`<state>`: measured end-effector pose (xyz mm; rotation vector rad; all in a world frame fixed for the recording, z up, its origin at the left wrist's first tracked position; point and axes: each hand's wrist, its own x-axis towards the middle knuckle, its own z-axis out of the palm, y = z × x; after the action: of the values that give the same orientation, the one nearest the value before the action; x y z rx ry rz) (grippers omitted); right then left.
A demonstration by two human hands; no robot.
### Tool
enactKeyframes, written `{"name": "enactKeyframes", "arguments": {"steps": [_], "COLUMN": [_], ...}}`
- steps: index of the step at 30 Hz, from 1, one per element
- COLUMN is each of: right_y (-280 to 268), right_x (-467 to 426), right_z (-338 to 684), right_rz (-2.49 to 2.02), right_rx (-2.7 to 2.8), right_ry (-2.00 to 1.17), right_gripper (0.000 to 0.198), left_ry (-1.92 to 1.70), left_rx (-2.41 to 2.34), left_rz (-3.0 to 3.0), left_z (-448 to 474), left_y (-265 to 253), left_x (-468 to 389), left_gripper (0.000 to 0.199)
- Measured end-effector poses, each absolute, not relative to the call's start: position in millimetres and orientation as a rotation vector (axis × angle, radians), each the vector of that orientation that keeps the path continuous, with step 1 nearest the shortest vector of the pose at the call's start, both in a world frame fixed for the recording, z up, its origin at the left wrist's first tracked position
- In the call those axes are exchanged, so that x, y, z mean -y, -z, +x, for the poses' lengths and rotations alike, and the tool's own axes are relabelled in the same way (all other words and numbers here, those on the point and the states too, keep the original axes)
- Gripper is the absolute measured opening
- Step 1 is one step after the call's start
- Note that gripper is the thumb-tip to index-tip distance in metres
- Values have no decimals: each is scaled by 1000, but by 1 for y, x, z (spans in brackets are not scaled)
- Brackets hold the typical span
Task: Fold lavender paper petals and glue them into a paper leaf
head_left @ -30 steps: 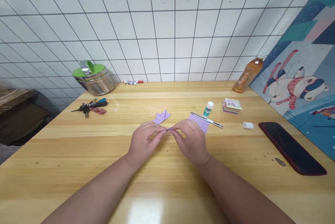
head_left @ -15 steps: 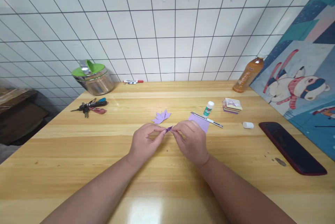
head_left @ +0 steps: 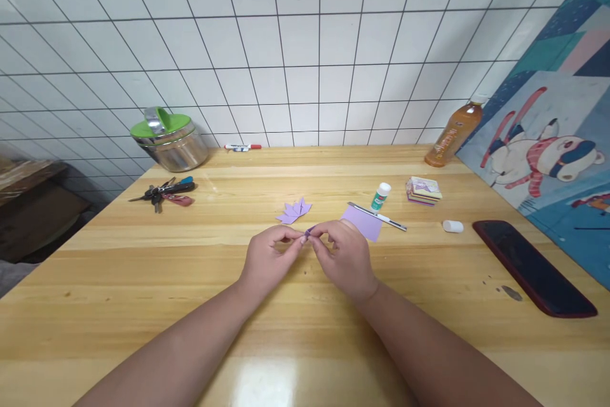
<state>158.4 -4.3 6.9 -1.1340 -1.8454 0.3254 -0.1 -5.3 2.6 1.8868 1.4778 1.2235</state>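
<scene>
Between my two hands is a small folded piece of purple paper (head_left: 308,232), mostly covered by fingertips. My left hand (head_left: 271,258) pinches it from the left, thumb against forefinger. From the other side my right hand (head_left: 344,258) pinches it too, and the fingertips of both hands nearly meet. Just beyond lies a folded purple paper shape with several points (head_left: 294,211). A flat purple sheet (head_left: 365,224) rests by my right knuckles, with a slim silver pen-like tool (head_left: 388,221) across its upper edge. Behind that tool stands a glue stick (head_left: 380,197).
On the right are a white cap (head_left: 452,226), a paper stack (head_left: 423,191), a phone (head_left: 534,267) and a leaning bottle (head_left: 455,133). Keys (head_left: 164,192), a green-lidded steel pot (head_left: 172,142) and markers (head_left: 243,147) are at left and back, near the tiled wall (head_left: 295,45).
My right hand has shifted slightly left, bringing the fingertips closer together. Less of the folded purple paper shows between them. The things on the table have stayed put.
</scene>
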Motion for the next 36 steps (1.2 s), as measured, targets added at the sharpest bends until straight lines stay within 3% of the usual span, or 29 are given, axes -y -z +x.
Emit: {"name": "enactKeyframes", "arguments": {"steps": [8,18,36], "right_y": [-1,-4,-4], "right_x": [-2,-1,-2], "right_z": [157,161,162], "right_rz": [-1273,-1210,-1253], "right_rx": [1738,1907,1978], "right_ry": [-552,-376,-508], "right_gripper": [5,6,10], "left_ry": [-1142,-1087,-974], "left_rx": [-1505,-1457,-1368], "left_rz": [1952,2212,2313], "left_z": [2,-3,-4], "left_y": [2,-1,1], "left_x": [3,3,2], "left_gripper": [12,15,16]}}
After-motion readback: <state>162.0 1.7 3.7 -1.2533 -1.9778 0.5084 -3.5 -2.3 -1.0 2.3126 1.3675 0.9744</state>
